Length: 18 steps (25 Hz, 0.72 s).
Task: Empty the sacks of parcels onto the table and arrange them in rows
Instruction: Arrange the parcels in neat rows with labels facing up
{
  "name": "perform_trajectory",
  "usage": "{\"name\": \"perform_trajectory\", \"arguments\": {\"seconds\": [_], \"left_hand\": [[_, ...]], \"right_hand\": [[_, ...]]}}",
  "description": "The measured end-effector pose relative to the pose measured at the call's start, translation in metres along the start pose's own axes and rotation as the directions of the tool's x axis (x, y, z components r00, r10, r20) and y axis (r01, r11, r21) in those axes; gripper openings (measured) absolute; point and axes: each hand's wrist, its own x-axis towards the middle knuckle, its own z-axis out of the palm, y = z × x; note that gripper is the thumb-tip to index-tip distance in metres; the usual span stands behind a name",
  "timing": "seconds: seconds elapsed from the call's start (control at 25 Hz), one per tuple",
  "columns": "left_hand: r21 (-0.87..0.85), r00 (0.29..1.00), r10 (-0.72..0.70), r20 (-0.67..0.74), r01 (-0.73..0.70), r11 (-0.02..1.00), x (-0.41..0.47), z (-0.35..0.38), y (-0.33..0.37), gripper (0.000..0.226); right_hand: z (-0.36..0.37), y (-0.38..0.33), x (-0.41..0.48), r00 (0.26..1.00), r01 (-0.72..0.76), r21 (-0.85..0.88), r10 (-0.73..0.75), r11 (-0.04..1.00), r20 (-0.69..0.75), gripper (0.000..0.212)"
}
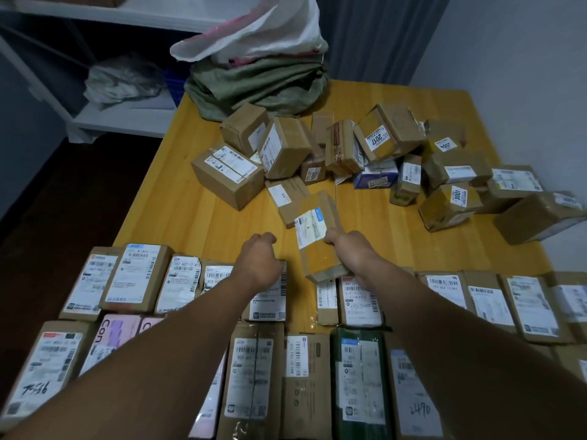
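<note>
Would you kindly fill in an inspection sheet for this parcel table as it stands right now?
Surface: yellow wooden table, with a bare strip across the middle.
Job's things: loose heap of parcels at the far side; two rows of parcels, labels up, along the near edge; green sack and white sack slumped at the far edge.
Clutter: nothing seen.
Grippers: right hand grips a long brown parcel; left hand has curled fingers at the far end of a row parcel, grip unclear.
Cables: nothing seen.
Surroundings: white shelving on the left holds crumpled plastic; grey curtain behind.
</note>
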Motion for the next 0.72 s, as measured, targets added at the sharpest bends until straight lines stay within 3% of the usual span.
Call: {"name": "perform_trajectory", "arguments": {"seconds": [0.32,0.44,0.52,0.6,0.64,0.72], "left_hand": [[0.052,0.999,-0.036,0.039,0.034,0.998,-0.011,0.016,-0.007,0.039],[-0.172,0.987,-0.157,0.021,0.158,0.972,-0.014,0.019,-0.01,0.027],[-0.458,0.952,-0.275,0.133,0.305,0.835,-0.014,0.02,-0.007,0.029],[-0.637,0.896,-0.293,0.332,0.443,0.631,-0.017,0.019,0.0,0.032],[-0.666,0.884,-0.272,0.379,0.465,0.583,-0.018,0.018,0.002,0.033],[-0.671,0.897,-0.25,0.365,0.44,0.597,-0.02,0.021,0.002,0.036]], "right_hand": [[0.016,0.033,0.0,0.998,-0.059,-0.156,0.063,0.986,0.022,0.021],[0.016,0.035,-0.002,0.987,-0.128,-0.034,0.13,0.991,0.092,0.033],[0.015,0.034,-0.007,0.972,-0.175,0.05,0.165,0.983,0.167,0.032],[0.014,0.034,-0.01,0.958,-0.209,0.116,0.18,0.971,0.225,0.031],[0.013,0.035,-0.011,0.954,-0.216,0.138,0.179,0.967,0.24,0.03],[0.013,0.039,-0.011,0.957,-0.208,0.107,0.179,0.972,0.23,0.029]]}}
